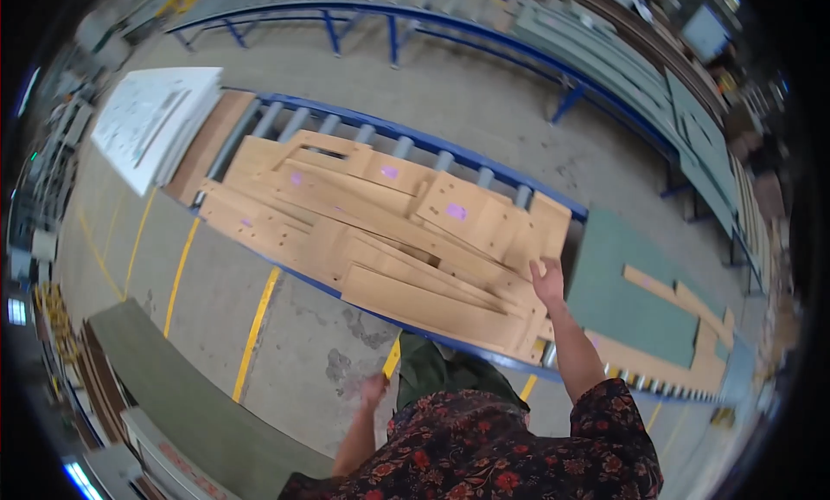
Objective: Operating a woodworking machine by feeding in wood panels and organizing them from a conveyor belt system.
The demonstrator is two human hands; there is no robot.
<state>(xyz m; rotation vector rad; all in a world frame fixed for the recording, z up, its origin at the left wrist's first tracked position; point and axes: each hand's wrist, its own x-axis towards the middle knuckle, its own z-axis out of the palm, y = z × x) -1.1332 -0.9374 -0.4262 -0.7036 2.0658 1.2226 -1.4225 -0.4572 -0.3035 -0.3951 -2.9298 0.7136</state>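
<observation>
Head view: right hand [547, 281] is open, fingers spread, flat on the near end of the cut wooden panels [380, 232] stacked on the blue roller conveyor [432, 145]; it grips nothing. Left hand [373, 389] hangs low over the concrete floor [294, 353], loosely curled and empty. The panels look stiff, flat, fairly heavy and loosely layered, so likely to slide; best held by the long edges. Green boards [622, 292] lie to the right.
</observation>
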